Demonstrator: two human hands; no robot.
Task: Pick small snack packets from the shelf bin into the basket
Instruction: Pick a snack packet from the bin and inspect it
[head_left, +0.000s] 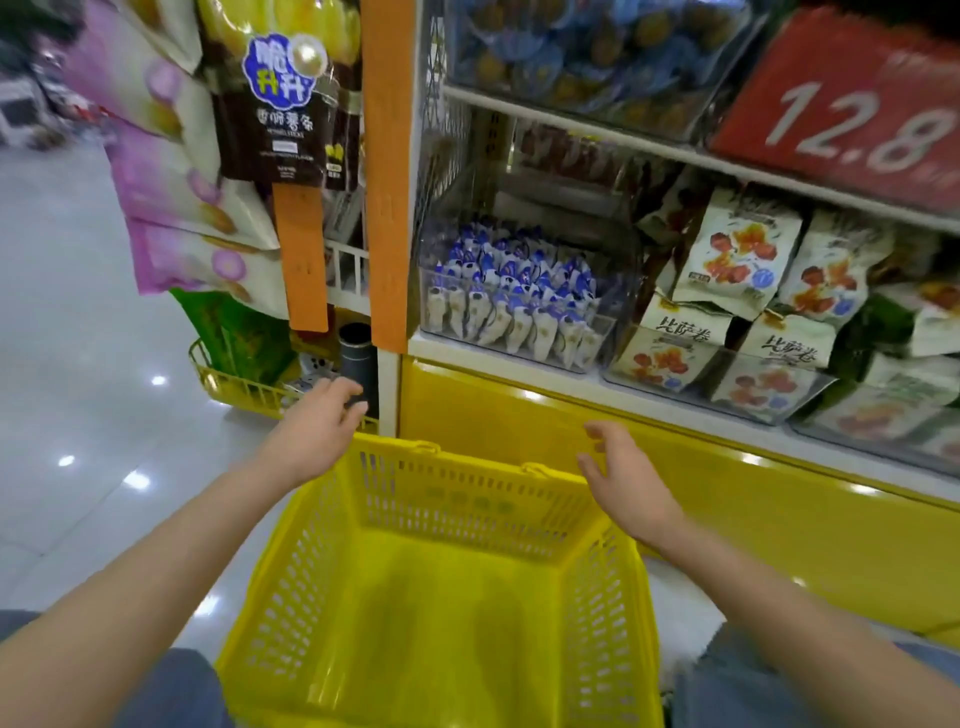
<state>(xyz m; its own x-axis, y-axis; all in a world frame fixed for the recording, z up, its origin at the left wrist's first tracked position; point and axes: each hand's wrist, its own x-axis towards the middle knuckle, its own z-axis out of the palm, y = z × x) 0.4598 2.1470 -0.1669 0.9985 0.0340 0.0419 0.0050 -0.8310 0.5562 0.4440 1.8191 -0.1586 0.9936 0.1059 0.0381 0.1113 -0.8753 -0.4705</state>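
A yellow plastic basket (457, 499) sits on the floor between my knees, with nothing visible inside. Above and behind it, a clear shelf bin (441, 291) holds several small white-and-blue snack packets (514, 301). My left hand (317, 431) hovers over the basket's far left corner, fingers loosely extended, holding nothing. My right hand (623, 478) hovers over the far right rim, fingers relaxed and spread, also holding nothing. Both hands are below the bin and apart from it.
To the right, clear bins hold larger white snack bags with red prints (737, 260). A red price sign (852, 114) hangs above. A dark cylinder (357, 358) stands by the orange shelf post (389, 182). Hanging bags (176, 182) and a yellow wire rack (234, 389) fill the left.
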